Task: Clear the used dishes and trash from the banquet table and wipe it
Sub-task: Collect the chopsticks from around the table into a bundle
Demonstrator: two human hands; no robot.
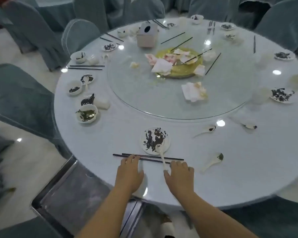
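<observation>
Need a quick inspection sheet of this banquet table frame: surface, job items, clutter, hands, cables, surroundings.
Surface: round pale table with a glass turntable in the middle; dirty.
Job's things: smeared plate with a white spoon on it, black chopsticks in front; soiled bowls along the left rim; loose spoons at right.
Clutter: crumpled napkins, yellow dish, tissue box.
Hands: left hand fingertips on the chopsticks; right hand flat beside the spoon handle; both open.
Cables: nothing seen.
Surroundings: covered chairs; metal tray below the table's near edge.
</observation>
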